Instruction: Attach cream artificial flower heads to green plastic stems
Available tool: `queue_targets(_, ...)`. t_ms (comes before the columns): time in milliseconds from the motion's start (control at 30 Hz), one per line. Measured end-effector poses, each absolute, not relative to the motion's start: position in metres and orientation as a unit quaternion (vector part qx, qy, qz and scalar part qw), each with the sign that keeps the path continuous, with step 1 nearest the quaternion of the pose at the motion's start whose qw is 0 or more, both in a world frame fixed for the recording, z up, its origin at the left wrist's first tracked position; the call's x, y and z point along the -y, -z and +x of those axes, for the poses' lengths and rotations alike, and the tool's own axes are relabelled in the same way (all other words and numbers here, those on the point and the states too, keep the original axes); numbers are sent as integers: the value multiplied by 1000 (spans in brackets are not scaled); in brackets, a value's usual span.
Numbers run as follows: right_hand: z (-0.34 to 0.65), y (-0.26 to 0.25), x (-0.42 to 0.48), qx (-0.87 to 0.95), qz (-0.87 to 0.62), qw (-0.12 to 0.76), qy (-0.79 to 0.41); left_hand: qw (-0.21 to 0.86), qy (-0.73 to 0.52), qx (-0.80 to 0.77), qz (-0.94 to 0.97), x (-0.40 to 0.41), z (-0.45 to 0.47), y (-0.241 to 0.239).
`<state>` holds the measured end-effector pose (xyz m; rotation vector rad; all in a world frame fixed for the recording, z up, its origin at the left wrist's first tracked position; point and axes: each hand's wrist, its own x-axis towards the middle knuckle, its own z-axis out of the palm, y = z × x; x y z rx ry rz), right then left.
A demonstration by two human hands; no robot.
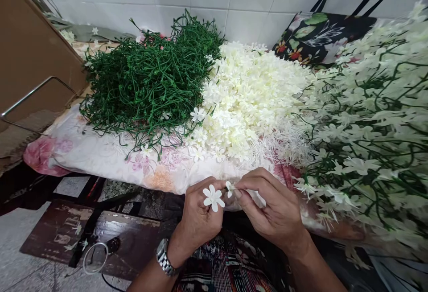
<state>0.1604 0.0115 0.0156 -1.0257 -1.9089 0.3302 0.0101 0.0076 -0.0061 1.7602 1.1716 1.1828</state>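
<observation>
head view: white flower (214,198), rounded petals (219,194) spread wide.

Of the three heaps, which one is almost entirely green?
The heap of green stems on the left; the middle heap is whitish blossoms, and the right heap mixes white and green.
</observation>
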Motion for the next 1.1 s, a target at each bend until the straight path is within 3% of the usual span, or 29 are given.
queue_targets(467,155,-8,-9,780,-438,446,-19,265,-474,-463,700,-8,14,9)
queue_targets(767,156,-9,-8,766,-453,439,-120,252,-471,-452,715,-9,14,11)
queue_targets(1100,161,-7,-12,793,-427,406,-152,253,-461,-439,729,-8,14,9)
